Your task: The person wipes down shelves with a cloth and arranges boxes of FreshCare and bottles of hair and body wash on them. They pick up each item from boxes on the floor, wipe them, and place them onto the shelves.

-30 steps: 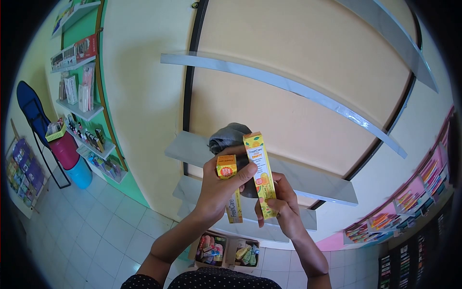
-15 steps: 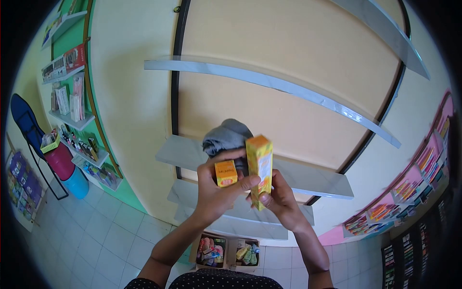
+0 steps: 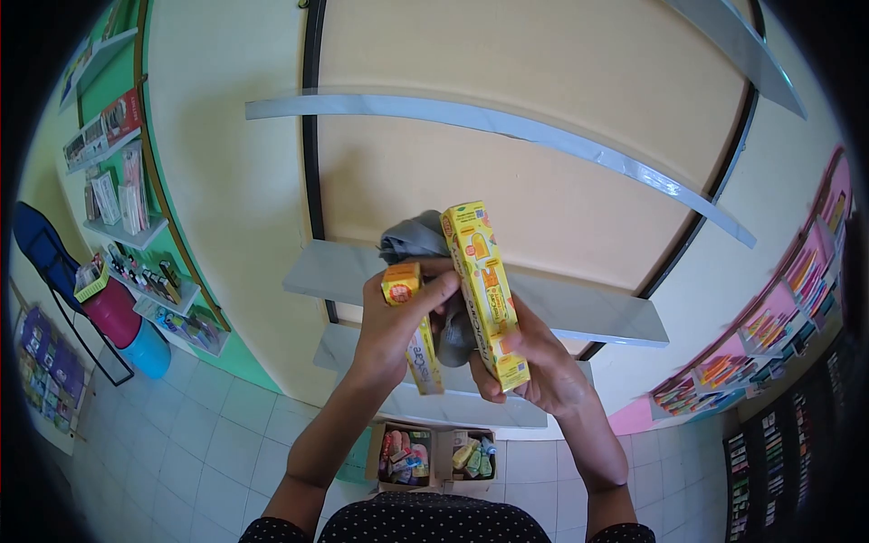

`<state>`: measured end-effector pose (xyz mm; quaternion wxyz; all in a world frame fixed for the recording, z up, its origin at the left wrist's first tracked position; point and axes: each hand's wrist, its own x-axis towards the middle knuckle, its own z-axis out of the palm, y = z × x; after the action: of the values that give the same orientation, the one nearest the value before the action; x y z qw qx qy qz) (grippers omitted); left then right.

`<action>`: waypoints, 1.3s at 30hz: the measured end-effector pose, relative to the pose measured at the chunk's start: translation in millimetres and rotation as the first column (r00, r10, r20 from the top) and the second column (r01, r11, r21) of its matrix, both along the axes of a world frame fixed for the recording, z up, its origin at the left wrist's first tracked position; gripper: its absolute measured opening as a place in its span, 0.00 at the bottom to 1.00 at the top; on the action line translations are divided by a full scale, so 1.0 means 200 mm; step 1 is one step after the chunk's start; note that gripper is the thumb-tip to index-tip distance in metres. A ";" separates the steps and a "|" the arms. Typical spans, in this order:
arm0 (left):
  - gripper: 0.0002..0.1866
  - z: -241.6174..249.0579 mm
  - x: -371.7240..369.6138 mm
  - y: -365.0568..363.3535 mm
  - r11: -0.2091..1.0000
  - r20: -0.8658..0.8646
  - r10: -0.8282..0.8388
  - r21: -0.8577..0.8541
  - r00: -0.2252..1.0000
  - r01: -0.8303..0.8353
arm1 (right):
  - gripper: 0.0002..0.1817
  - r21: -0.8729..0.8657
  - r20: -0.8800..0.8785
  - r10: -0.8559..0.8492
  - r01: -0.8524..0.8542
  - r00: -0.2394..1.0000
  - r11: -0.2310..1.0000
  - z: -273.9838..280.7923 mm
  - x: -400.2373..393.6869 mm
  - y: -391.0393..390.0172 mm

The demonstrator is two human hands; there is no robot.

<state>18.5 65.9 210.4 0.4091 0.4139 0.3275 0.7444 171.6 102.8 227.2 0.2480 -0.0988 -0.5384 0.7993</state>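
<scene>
"While the two hands are raised in front of the shelves, where exactly are the yellow boxes?"

"One in each hand. The fruit-print box (image 3: 489, 303) leans between them, its upper end tipped to the left, and the right hand (image 3: 550, 366) is clamped on its lower part. The narrow box (image 3: 422, 355) hangs down from the left hand (image 3: 391, 319), which grips it near its orange top."

"Do the hands touch each other?"

"No, they are apart, with the fruit-print box bridging the space. The left thumb reaches across to that box's left edge; I can't tell whether it presses on it."

"And the grey cloth (image 3: 412, 238)?"

"It bunches up beyond the left hand, and more grey shows between the two boxes. What holds it is hidden."

"How are the arms set?"

"Both forearms rise from the bottom corners and slant inward. The left hand has its thumb side toward the camera, fingers curled out of sight. The right hand comes in from the lower right, its fingers wrapped under the box and its thumb side blurred."

"Anything below?"

"Two open cartons of packets, the left carton (image 3: 373, 452) and the right carton (image 3: 444, 463), side by side on the tiled floor (image 3: 534, 462). A grey shelf (image 3: 588, 317) runs behind the hands."
</scene>
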 end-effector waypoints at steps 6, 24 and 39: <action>0.17 -0.01 0.00 0.02 0.997 0.039 0.081 -0.023 0.996 -0.080 | 0.20 -0.099 -0.026 0.018 -0.021 0.999 0.995 -0.01 0.01 0.05; 0.13 -0.03 -0.01 0.05 0.999 0.155 0.043 0.016 0.987 -0.046 | 0.18 -0.100 0.126 0.036 -0.023 0.991 0.995 0.00 0.06 0.09; 0.20 -0.25 0.12 -0.09 0.997 0.134 0.064 0.035 0.989 -0.069 | 0.16 0.174 -0.342 -0.584 0.660 0.737 0.731 0.11 0.10 0.13</action>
<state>42.1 48.7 160.0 0.3969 0.3602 0.2985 0.7897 192.6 129.4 248.6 0.5839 -0.1310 -0.5440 0.5883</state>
